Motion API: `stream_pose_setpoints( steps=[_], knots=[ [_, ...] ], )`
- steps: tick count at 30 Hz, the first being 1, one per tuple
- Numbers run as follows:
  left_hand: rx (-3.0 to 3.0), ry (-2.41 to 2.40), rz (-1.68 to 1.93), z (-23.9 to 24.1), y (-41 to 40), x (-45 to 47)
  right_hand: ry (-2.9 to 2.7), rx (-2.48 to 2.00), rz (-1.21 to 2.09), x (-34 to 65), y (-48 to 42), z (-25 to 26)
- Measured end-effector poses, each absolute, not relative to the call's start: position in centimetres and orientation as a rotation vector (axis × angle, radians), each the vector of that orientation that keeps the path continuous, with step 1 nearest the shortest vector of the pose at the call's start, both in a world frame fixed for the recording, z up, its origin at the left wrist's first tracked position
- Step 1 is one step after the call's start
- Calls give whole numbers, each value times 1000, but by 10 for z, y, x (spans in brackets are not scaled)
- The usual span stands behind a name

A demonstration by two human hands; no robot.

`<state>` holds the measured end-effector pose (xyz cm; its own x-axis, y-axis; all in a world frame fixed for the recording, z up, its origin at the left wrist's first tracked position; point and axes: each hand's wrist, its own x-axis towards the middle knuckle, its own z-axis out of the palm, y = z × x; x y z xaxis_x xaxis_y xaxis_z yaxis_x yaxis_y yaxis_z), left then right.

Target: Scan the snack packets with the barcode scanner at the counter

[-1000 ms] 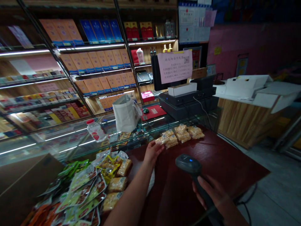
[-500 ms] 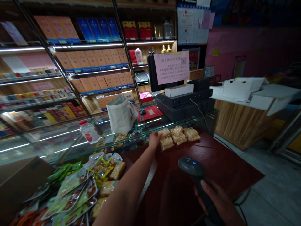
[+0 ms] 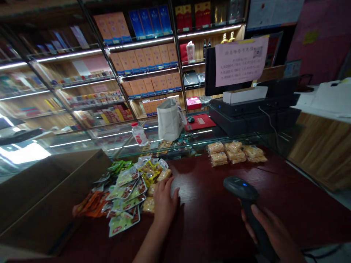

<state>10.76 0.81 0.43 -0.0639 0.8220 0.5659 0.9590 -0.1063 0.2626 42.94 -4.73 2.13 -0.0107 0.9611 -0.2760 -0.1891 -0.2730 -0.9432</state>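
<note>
My left hand (image 3: 165, 200) is at the right edge of a pile of snack packets, its fingers stretched over the clear-wrapped golden snack bars (image 3: 148, 205) and its thumb apart. Whether the fingertips touch a bar is hard to tell. My right hand (image 3: 267, 224) is wrapped around the handle of a dark barcode scanner (image 3: 242, 188), whose blue light is on. Left of my left hand lie green-and-white snack packets (image 3: 124, 202), yellow packets (image 3: 150, 171) and orange packets (image 3: 94, 204). Further off, wrapped snack bars (image 3: 219, 157) stand in a stacked row on the dark red table (image 3: 203, 204).
An open cardboard box (image 3: 55, 193) stands at the left. Behind the table, a glass counter carries a plastic bottle (image 3: 139, 134), a white bag (image 3: 170, 120) and a red mat (image 3: 201, 122). A monitor with a pink sign (image 3: 240, 62) stands at the right, before stocked shelves.
My left hand has come back from the stacked row of wrapped bars to the pile at the left. My right hand still holds the scanner. The view has turned left.
</note>
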Motion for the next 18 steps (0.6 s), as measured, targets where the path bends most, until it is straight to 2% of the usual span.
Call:
stream_pose_setpoints(
  steps=[4,8,13,18],
  knots=[
    [-1754,-2149,-498,20,-17,67,-978,-1219,1489,411,-37,12],
    [-1693,-2238,-210,28,-23,69,-992,-1160,1507,388,-31,17],
    [-1787,-2255,-52,37,-16,82,-1058,-1123,1525,371,-39,26],
    [-1820,-2277,-101,41,-11,89,-1085,-1175,1529,373,-48,28]
  ],
)
